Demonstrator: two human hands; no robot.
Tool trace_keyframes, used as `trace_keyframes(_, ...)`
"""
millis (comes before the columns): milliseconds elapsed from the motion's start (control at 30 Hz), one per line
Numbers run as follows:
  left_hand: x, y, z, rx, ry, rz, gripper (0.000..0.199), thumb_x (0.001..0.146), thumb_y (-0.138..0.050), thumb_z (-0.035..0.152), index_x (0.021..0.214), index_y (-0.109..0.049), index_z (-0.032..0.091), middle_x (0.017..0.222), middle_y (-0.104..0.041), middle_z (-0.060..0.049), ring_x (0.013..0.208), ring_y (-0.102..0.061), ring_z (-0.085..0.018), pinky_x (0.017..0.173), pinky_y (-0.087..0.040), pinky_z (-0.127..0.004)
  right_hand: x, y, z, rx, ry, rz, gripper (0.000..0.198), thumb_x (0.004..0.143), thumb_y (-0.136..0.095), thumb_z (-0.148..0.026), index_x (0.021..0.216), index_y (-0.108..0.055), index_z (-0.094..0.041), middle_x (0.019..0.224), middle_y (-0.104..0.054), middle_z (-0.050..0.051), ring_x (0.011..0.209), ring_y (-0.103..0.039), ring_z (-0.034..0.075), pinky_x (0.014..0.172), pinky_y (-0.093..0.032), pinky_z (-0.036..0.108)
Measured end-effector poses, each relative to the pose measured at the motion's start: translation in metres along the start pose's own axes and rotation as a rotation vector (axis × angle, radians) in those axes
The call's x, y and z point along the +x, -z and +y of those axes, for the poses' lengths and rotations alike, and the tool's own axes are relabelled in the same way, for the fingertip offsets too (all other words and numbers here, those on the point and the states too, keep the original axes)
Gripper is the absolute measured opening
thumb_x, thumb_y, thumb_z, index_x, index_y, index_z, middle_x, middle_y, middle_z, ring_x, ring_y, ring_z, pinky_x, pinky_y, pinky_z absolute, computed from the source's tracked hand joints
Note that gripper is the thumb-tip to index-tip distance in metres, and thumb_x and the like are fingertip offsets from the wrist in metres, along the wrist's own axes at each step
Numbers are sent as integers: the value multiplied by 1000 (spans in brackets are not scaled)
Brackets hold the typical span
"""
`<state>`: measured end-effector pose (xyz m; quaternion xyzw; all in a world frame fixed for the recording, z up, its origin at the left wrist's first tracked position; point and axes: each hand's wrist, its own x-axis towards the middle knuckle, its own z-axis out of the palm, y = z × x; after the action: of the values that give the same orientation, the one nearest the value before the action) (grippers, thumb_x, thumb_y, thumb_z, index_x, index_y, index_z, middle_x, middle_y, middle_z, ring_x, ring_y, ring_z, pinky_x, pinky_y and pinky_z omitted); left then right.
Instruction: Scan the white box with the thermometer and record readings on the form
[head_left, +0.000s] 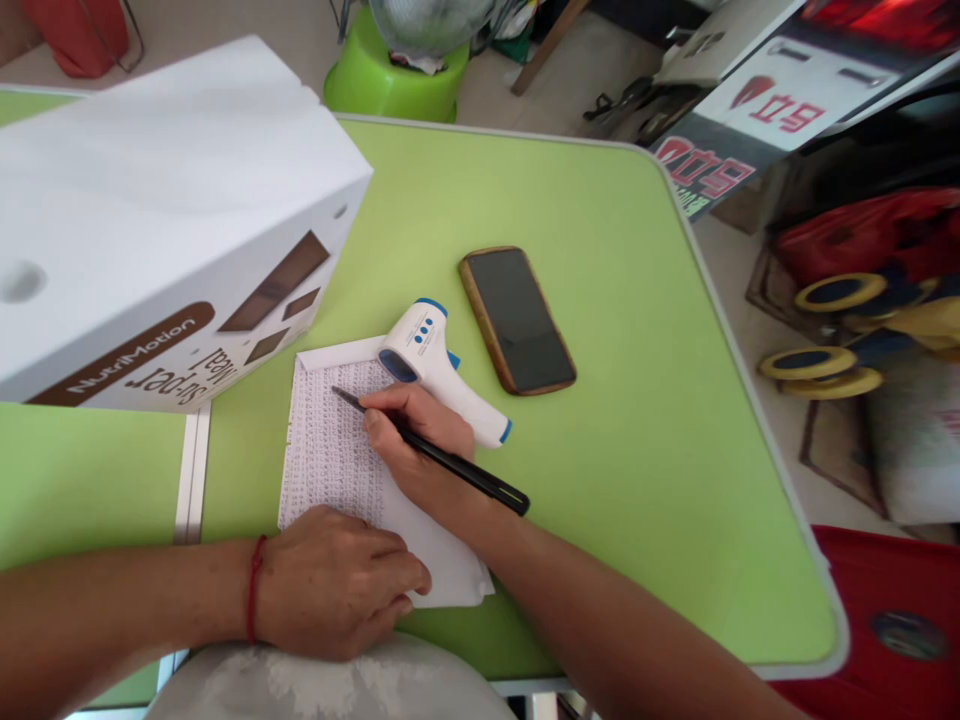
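Note:
My right hand (424,440) is closed round a black pen (465,468), its tip over the upper part of a white notepad (420,545). Rows of small handwritten marks cover much of that page. Across the pad's lower edge lies my left hand (341,580), palm down, its fingers loosely bent and holding nothing; a red cord circles the wrist. Just beyond my right hand, a white and blue infrared thermometer (446,380) rests partly on the pad's top. To its right is a phone (517,320) in a brown case, screen dark.
A big white box (172,200) stands on the green table (660,450) at the left, close to the pad. Behind the table are a green stool (390,75) and a fan. Red seats and yellow-handled items are at the right.

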<state>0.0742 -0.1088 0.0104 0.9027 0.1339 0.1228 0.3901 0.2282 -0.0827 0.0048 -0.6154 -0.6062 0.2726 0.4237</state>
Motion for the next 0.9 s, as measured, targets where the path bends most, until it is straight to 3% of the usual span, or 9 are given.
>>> trace_keyframes(233,0,-1,1,-18,-16,56,13,89,-49,17,95,-60,17,79,-68,1,61,-60,-14,53,-41,-28,-1,-1,0,10,-11,42,12,79,-52,-19,78,-63,-22,66,-66,-2,56,-59,12,55,-52,25)
trace_keyframes(433,-1,0,-1,2,-6,8,13,90,-48,17,95,-60,17,77,-67,1,61,-60,-14,54,-43,-27,0,-1,1,-12,17,-3,11,80,-53,-19,80,-64,-22,70,-67,-1,60,-60,12,60,-53,27)
trace_keyframes(633,0,0,0,4,-10,8,13,89,-48,16,96,-59,17,77,-66,1,61,-60,-14,53,-43,-28,-2,-2,4,95,20,52,10,80,-54,-22,80,-64,-22,65,-65,-3,54,-57,11,50,-49,23)
trace_keyframes(900,1,0,1,27,-3,-23,12,90,-48,17,95,-59,17,77,-66,0,61,-59,-13,53,-42,-27,-1,-1,3,104,30,5,11,81,-54,-22,78,-65,-22,66,-67,-2,55,-59,11,52,-49,24)
